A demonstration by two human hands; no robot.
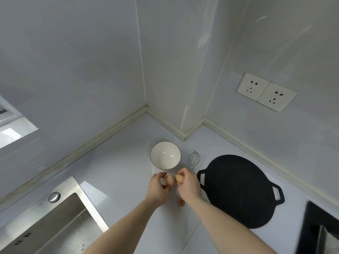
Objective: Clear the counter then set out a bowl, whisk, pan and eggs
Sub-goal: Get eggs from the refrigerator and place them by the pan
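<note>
Head view: both bare forearms reach forward over the white counter [113, 173], hands close together just near of the white bowl [165, 155]. The left hand [157, 187] curls its fingers round a brown egg [169, 180]; the right hand [189, 186] grips a second egg [179, 179]. A wire whisk [193, 160] lies right of the bowl, and the black pan [238, 189] further right.

My right hand [189, 186] covers the whisk [194, 160] handle and most of one egg [179, 178]. The sink [55, 226] and stove [319, 233] run off the frame's bottom edge.
</note>
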